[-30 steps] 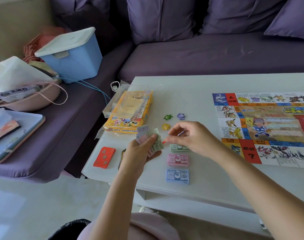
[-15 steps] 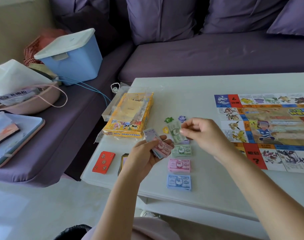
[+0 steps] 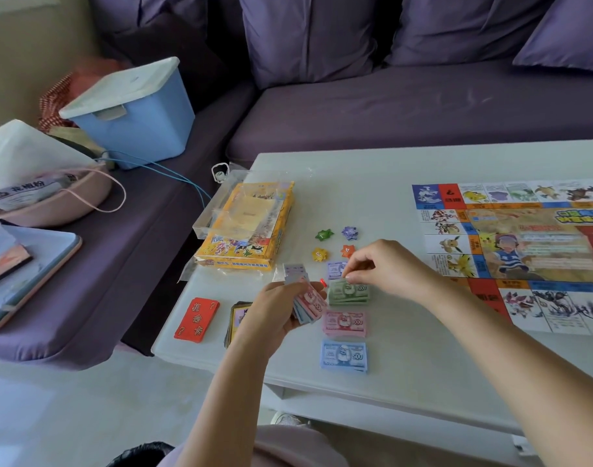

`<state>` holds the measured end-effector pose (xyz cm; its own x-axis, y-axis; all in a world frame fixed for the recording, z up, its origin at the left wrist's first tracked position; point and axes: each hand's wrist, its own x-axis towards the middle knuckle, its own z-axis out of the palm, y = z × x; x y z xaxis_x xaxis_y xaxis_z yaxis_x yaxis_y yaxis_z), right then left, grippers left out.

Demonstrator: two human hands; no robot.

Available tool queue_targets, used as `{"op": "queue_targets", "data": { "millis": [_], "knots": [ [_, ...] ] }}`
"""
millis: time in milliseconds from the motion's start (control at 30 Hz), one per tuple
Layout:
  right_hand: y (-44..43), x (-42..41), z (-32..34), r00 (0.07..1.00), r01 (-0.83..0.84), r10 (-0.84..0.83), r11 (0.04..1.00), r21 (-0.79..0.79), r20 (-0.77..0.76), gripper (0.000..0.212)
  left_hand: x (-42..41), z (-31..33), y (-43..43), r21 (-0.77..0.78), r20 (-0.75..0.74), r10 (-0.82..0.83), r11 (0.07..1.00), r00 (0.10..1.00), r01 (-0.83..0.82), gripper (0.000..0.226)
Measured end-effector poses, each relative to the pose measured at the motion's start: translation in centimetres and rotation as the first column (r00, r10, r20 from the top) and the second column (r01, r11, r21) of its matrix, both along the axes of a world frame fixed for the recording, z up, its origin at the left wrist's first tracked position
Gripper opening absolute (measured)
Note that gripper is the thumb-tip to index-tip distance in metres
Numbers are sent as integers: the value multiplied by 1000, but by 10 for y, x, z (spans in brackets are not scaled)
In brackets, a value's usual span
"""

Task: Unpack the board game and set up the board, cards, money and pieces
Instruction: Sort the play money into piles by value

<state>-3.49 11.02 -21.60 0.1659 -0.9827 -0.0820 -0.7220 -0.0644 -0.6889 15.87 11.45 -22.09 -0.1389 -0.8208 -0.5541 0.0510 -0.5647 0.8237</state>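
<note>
Board lies unfolded and flat on the right part of the white desk, running out of view at the right edge; the desk stands in front of a purple sofa. On the sofa's left arm of seating sits a blue bin with a white lid. A yellow box rests on the desk's left part, partly under clear plastic wrap. The left hand hovers over the near left of the desk, its fingers curled round a fanned bundle of notes with a pink one on top. The right hand reaches in from the right, its fingers bent down and pinching the far edge of the green pile. That pile is one of a column of money on the desk between the box and the board: a purple pile farthest, partly behind the right hand, then green, a pink pile and a blue pile nearest. Left of the column lie red cards and a darker deck, partly hidden by the left wrist. Beyond the money sit four small star-shaped pieces, apart from one another: green, purple, yellow and orange.
</note>
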Motion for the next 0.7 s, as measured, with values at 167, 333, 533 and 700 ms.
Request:
{"op": "queue_targets", "data": {
  "millis": [167, 333, 533, 700],
  "knots": [
    [0, 0, 1, 995, -54, 51, 998, -34, -91, 18, -1, 0, -2, 9, 42, 0, 1000, 999, 0, 13],
    [-3, 5, 1, 965, -164, 160, 986, -4, -210, 21, -1, 0, -4, 6, 48, -14, 1000, 999, 14, 16],
    [-2, 12, 0, 936, -204, 195, 979, -3, -295, 24, -2, 1, -4, 15, 38, -41, 999, 998, 41, 16],
    [0, 15, 0, 936, -228, 215, 974, -12, -278, 22, -6, 4, -5, 22, 14, -39, 999, 999, 39, 18]
  ]
}}
